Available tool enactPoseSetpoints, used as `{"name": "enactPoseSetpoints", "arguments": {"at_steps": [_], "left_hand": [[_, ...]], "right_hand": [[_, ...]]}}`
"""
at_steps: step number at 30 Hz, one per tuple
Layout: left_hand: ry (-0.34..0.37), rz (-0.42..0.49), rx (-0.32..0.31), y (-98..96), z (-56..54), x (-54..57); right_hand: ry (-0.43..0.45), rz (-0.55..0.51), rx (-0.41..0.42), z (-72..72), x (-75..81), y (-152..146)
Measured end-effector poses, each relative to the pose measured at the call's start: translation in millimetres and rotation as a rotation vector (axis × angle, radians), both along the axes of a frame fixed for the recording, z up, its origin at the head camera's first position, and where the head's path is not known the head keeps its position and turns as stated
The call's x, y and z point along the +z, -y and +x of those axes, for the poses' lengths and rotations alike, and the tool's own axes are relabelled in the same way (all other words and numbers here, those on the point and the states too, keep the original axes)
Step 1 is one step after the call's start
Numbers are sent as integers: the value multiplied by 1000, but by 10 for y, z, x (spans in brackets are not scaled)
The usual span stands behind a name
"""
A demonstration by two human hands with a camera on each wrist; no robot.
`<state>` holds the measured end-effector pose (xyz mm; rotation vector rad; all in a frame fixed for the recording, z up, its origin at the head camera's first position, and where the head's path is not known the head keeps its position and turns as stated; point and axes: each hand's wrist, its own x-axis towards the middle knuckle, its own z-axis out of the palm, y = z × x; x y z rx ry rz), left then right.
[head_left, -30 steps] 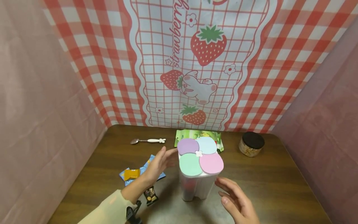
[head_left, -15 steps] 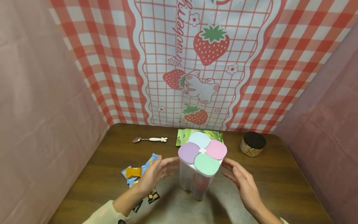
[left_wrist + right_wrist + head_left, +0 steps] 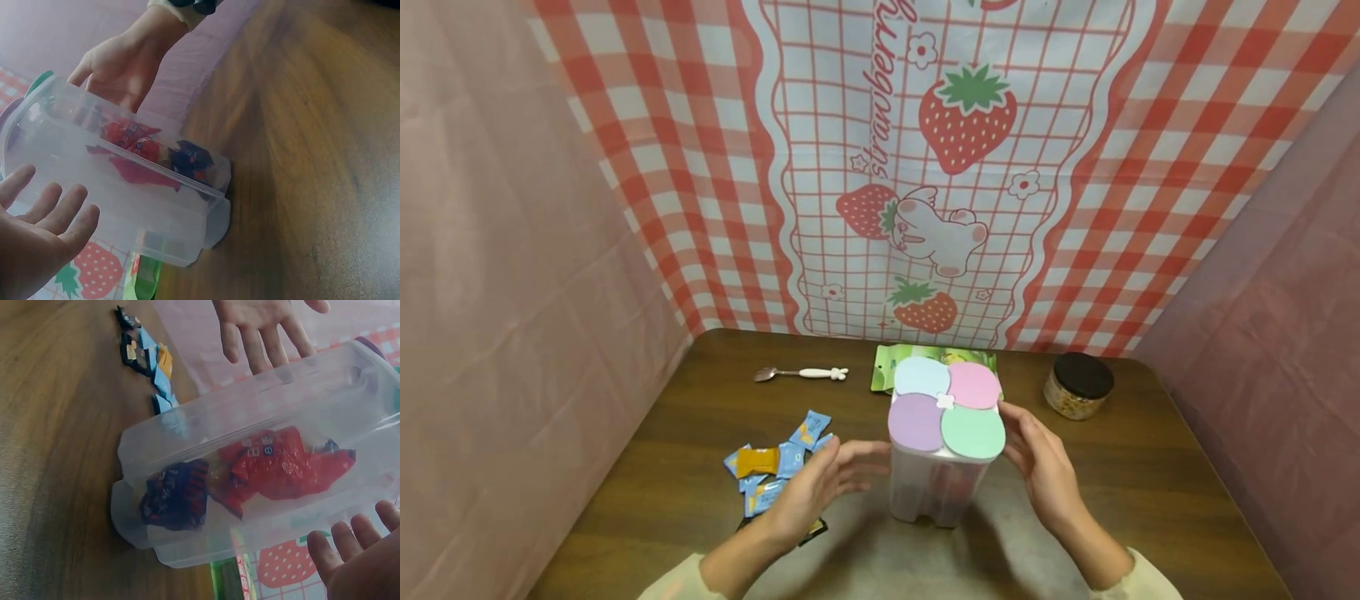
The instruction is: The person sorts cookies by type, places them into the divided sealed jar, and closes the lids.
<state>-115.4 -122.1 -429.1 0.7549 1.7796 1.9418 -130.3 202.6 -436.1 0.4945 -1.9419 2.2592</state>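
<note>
A tall clear plastic storage box (image 3: 925, 487) stands upright on the table. Four petal-shaped lids in purple (image 3: 915, 422), green (image 3: 973, 432), pink (image 3: 973, 385) and light blue (image 3: 921, 377) cover its top around a small white flower knob (image 3: 945, 402). Inside, red packets (image 3: 275, 462) lie above a dark blue packet (image 3: 178, 494) in one compartment. My left hand (image 3: 820, 492) is on the box's left side, fingers straight, tips right at the wall under the lids. On the opposite side, my right hand (image 3: 1043, 467) has its fingers extended along the upper wall.
Blue-wrapped snacks (image 3: 765, 497) and an orange one (image 3: 757, 462) lie at the left, with black packets (image 3: 814, 530) partly behind the left arm. Farther back are a spoon with a white handle (image 3: 820, 374), a green pouch (image 3: 885, 367) behind the box, and a black-lidded jar (image 3: 1078, 386).
The box has turned counterclockwise seen from above; the green lid went from front left to front right. My right hand moved farther back along its side, while my left hand came slightly nearer me.
</note>
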Motion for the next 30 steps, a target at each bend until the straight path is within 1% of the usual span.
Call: {"name": "enactPoseSetpoints", "arguments": {"at_steps": [3, 5, 6, 9, 12, 15, 17, 19, 21, 24, 26, 30], "left_hand": [[-3, -2, -17, -24, 1, 4], [1, -2, -16, -36, -14, 7], [4, 0, -10, -43, -28, 10], [-2, -4, 26, -64, -94, 17], [-30, -16, 74, -98, -204, 19], [-46, -39, 127, -145, -338, 26], [-34, -53, 160, -184, -430, 32], [-8, -56, 181, -231, -514, 40], [12, -54, 192, -280, -582, 42], [35, -45, 194, -350, -663, 42], [39, -53, 196, -384, -697, 43], [33, -74, 164, -423, -744, 46]], "right_hand": [[9, -24, 4, -18, 1, -2], [6, -26, 6, -23, 1, -9], [3, -19, 4, -19, 1, -16], [-35, 53, -29, 25, 1, -51], [-89, 152, -86, 142, 3, -94], [-123, 246, -163, 304, 10, -110], [-122, 286, -210, 417, 3, -101], [-127, 289, -240, 525, -11, -78], [-148, 254, -237, 622, -33, -51], [-183, 220, -203, 733, -51, -16], [-218, 229, -166, 775, -56, 4], [-263, 279, -99, 811, -64, 42]]}}
